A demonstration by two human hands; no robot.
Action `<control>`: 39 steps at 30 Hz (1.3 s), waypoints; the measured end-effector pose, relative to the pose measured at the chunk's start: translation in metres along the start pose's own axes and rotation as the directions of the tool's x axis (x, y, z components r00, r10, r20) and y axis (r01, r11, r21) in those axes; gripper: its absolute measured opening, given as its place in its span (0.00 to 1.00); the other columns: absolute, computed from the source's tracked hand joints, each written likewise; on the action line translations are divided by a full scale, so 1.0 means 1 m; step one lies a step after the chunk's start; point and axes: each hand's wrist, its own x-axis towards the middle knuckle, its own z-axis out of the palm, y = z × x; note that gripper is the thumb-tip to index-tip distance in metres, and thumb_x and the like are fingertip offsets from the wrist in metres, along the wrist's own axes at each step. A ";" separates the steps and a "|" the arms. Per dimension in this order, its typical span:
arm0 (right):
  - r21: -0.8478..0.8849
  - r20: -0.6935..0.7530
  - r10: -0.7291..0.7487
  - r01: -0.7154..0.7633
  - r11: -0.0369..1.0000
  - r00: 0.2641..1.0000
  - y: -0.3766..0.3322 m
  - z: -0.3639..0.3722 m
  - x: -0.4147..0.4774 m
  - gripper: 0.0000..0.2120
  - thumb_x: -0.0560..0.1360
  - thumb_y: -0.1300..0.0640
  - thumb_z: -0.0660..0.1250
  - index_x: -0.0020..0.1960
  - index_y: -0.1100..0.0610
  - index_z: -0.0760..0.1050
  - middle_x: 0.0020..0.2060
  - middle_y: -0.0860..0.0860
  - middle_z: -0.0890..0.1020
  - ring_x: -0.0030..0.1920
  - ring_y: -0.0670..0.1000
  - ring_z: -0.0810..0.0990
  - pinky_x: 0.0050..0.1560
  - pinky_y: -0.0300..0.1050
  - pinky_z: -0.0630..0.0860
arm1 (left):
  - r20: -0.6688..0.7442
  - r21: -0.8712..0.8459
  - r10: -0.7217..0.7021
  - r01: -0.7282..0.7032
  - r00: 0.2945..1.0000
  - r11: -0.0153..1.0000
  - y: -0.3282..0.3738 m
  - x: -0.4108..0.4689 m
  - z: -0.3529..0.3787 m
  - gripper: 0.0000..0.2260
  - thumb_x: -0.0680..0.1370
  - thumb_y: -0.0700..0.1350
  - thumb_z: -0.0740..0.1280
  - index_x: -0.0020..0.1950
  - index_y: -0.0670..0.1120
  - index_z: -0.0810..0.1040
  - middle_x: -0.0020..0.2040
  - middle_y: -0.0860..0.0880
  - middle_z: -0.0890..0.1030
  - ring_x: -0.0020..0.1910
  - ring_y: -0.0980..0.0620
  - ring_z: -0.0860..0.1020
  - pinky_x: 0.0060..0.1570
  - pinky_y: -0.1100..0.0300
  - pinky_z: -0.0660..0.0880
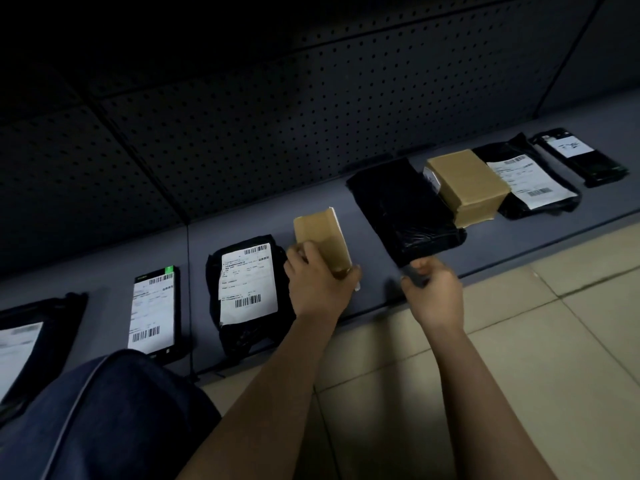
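Eight parcels on the grey shelf (242,220): six black, two brown. From the left, a cut-off black parcel (52,327), a slim black parcel (156,310) and a black bag parcel (247,292), all with white labels and just left of the left hand's fingers. The left hand (318,282) has its fingers curled round the near end of the flat brown packet (320,233), which sticks out beyond the fingertips, tilted up. The right hand (434,289) pinches the near corner of the plain black parcel (401,209), which runs away from the fingers and touches the brown box (467,181). Right of that lie a labelled black bag (530,181) and a far-right black parcel (581,155), well apart from both hands.
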 end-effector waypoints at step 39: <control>0.476 0.246 -0.025 -0.098 0.874 0.969 -0.025 -0.003 -0.005 0.17 0.74 0.59 0.72 0.61 0.52 0.74 0.57 0.47 0.79 0.56 0.45 0.79 0.55 0.35 0.76 | 0.282 -0.810 -0.027 0.253 0.959 0.529 -0.022 -0.013 0.007 0.27 0.70 0.48 0.76 0.66 0.50 0.70 0.60 0.52 0.79 0.57 0.61 0.79 0.54 0.62 0.78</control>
